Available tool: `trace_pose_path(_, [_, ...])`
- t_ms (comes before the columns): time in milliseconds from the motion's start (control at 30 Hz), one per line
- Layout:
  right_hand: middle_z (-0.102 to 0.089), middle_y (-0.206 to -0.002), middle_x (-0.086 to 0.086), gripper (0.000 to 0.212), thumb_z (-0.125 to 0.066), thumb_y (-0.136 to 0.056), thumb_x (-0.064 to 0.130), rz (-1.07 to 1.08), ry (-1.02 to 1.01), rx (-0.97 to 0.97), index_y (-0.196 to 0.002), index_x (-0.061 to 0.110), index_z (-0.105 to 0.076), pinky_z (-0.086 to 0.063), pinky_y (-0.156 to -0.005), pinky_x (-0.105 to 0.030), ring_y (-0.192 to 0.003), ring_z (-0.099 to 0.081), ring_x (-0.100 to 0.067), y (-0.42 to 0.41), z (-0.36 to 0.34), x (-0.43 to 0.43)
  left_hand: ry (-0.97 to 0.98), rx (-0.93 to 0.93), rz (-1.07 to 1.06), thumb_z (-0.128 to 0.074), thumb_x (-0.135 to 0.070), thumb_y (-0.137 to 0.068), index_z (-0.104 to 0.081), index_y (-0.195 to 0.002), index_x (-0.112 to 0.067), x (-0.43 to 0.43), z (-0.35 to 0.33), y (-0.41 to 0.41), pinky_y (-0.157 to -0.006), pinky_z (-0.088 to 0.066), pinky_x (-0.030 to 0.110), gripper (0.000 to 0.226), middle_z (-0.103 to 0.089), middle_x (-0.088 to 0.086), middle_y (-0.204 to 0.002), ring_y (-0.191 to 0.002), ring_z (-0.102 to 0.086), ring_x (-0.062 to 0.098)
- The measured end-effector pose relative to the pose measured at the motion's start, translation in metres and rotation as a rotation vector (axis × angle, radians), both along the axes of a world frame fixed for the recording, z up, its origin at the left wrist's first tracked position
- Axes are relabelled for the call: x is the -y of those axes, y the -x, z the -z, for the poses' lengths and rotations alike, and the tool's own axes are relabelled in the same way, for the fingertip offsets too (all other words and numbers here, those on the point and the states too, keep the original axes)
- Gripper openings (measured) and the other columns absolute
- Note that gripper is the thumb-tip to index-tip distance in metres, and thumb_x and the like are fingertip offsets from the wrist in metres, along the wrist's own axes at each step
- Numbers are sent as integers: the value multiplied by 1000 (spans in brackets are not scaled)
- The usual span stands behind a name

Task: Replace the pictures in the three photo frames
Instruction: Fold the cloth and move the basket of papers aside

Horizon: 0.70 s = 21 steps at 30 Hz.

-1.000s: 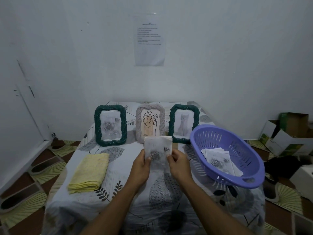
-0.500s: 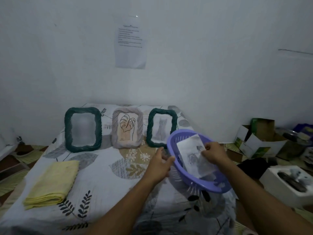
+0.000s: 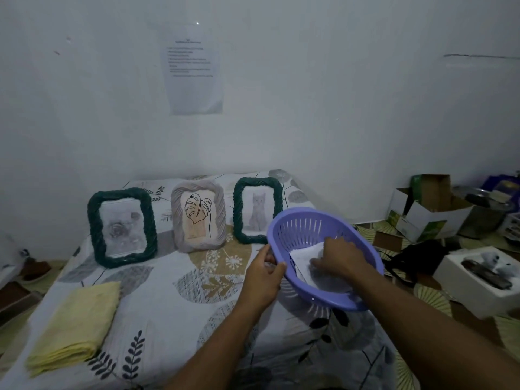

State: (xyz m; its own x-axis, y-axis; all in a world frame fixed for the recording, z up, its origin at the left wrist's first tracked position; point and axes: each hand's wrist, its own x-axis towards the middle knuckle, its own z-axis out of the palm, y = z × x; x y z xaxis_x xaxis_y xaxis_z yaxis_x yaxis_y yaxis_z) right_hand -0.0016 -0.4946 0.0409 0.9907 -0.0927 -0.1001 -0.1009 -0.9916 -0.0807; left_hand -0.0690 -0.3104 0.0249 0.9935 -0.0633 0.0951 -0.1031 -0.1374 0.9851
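Three photo frames stand at the back of the bed: a dark green frame (image 3: 122,228) with a faded rose picture on the left, a grey frame (image 3: 198,216) with a leaf drawing in the middle, and a dark green frame (image 3: 257,211) with a cat picture on the right. In front of the cat frame sits a tilted purple basket (image 3: 304,229). My left hand (image 3: 263,277) grips its near left rim. My right hand (image 3: 339,258) is inside the basket, its curled fingers holding a white picture sheet (image 3: 302,256) down among the papers there.
A folded yellow cloth (image 3: 76,325) lies on the leaf-patterned bedsheet (image 3: 168,299) at the front left. Open cardboard boxes (image 3: 427,212) and a white box (image 3: 478,274) clutter the floor to the right. A printed sheet (image 3: 194,74) hangs on the wall.
The rose picture went from both hands in front of the frames into the basket with my right hand. My left hand let go of it and took the basket's rim.
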Motion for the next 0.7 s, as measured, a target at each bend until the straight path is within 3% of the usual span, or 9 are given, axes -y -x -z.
trace_pose_path(100, [-48, -140, -18, 110, -57, -72, 76, 19, -7, -144, -149, 7, -21, -47, -97, -40, -123, -50, -35, -13, 12, -12, -13, 8, -2, -54, -15, -96, -49, -121, -33, -1, 2, -2, -64, -50, 20, 32, -63, -8, -95, -80, -63, 8])
trace_pose_path(167, [-32, -149, -22, 123, -56, -63, 84, 55, 10, -218, -153, 14, -8, -40, -106, -50, -132, -38, -42, -17, 22, -20, -30, 12, -1, -55, -16, -95, -47, -118, -36, -1, 3, -3, -65, -50, 20, 31, -62, -8, -95, -80, -63, 8])
trace_pose_path(267, [-19, -153, -23, 122, -60, -61, 80, 86, 3, -239, -152, 18, -8, -33, -108, -59, -136, -26, -47, -19, 26, -23, -51, 14, 6, -56, -17, -95, -47, -118, -37, -3, 4, -5, -64, -50, 21, 32, -63, -4, -96, -81, -63, 12])
trace_pose_path(400, [-23, -149, -22, 116, -69, -57, 69, 97, 1, -224, -148, 19, -18, -35, -105, -61, -133, -29, -47, -18, 23, -18, -54, 18, 8, -57, -17, -94, -47, -116, -36, -5, 4, -5, -62, -50, 18, 30, -64, 1, -96, -77, -63, 9])
trace_pose_path(533, [-25, -147, -22, 114, -67, -57, 70, 70, 32, -231, -148, 20, -19, -36, -104, -60, -131, -31, -47, -20, 25, -17, -60, 17, 4, -56, -17, -95, -44, -115, -38, -5, 3, -4, -62, -52, 19, 31, -64, 2, -97, -78, -64, 9])
trace_pose_path(700, [-33, -146, -22, 116, -60, -57, 78, 32, 28, -202, -148, 18, -21, -37, -105, -58, -130, -37, -44, -23, 30, -13, -52, 44, 5, -56, -15, -95, -46, -113, -39, -4, 4, -5, -67, -55, 31, 32, -65, 1, -90, -74, -63, 14])
